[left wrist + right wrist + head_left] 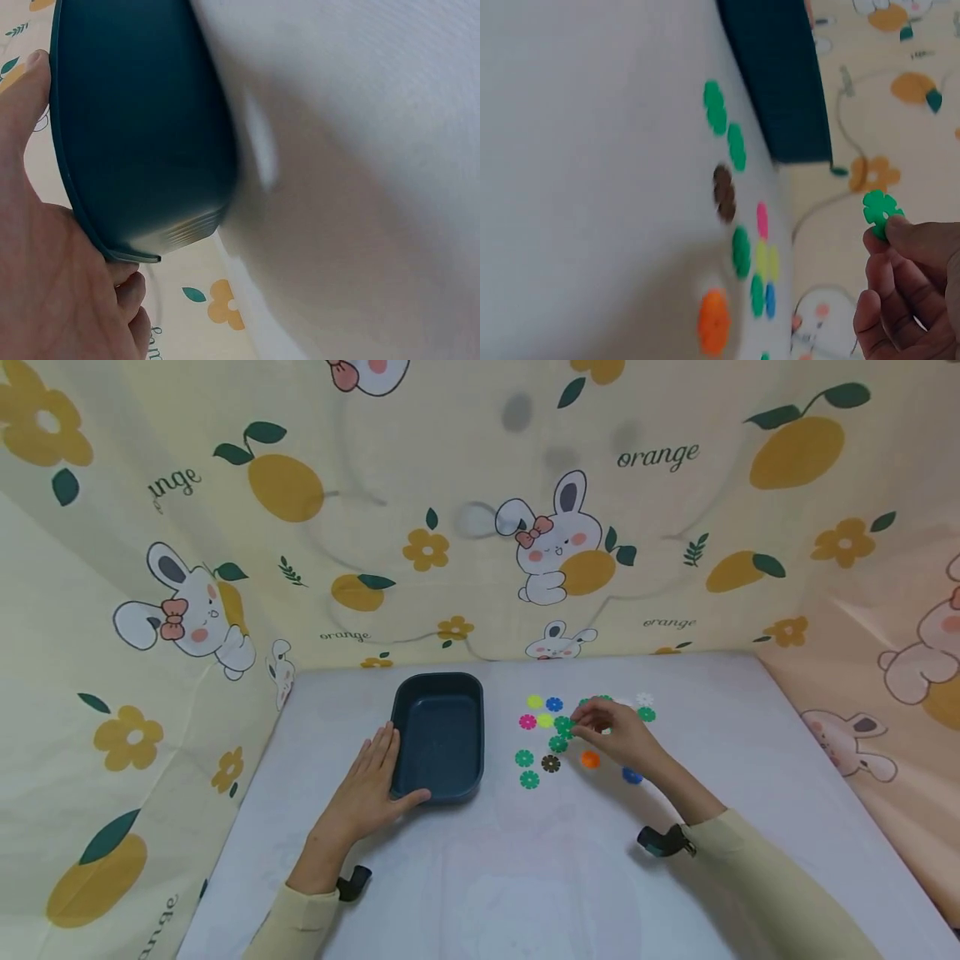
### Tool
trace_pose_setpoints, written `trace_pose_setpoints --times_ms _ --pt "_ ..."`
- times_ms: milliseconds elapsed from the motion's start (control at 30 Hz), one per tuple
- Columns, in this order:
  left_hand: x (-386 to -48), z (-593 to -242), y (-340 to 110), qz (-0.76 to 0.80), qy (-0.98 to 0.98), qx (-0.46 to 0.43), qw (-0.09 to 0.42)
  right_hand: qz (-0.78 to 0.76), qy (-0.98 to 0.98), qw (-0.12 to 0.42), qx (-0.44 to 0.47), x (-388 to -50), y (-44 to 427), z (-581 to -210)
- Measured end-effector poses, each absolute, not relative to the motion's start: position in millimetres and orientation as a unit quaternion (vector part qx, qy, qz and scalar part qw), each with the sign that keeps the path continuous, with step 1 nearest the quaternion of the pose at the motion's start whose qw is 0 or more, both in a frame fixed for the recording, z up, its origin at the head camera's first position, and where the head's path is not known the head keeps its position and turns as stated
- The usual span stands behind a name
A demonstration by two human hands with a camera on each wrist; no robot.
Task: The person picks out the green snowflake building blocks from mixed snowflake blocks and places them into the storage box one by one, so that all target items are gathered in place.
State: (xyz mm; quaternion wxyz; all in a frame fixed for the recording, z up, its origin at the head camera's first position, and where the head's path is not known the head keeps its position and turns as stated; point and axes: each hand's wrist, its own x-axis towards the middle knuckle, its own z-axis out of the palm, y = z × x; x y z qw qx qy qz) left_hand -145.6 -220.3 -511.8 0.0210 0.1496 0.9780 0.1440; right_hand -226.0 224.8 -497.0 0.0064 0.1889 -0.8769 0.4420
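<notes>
Pinched between the thumb and forefinger of my right hand (613,733) (915,289) is a green snowflake-shaped disc (568,732) (879,207), raised above the table in the right wrist view. Beneath and around that hand lie more flat discs: orange (590,760) (714,322), brown (551,763) (724,193), pink (528,722) (762,220) and several green ones. My left hand (367,789) (56,277) rests against the left side and near corner of a dark teal bin (482,735) (150,127), fingers extended in the head view. No disc shows inside the bin.
Yellow (534,702) and blue (554,704) discs lie behind the pink one. At the right are a white disc (645,699), a green disc (647,715) and another blue disc (632,776). A patterned cloth (465,593) stands around the white table (487,893).
</notes>
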Motion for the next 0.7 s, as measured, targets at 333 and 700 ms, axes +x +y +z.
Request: trace_pose_setpoints --times_ms 333,700 --pt "-147 -514 -221 0.135 0.978 0.155 0.026 0.484 -0.845 -0.029 0.227 -231 176 -487" --pt "-147 -512 -221 0.138 0.979 0.149 0.032 0.484 -0.830 -0.061 0.271 -242 120 -480"
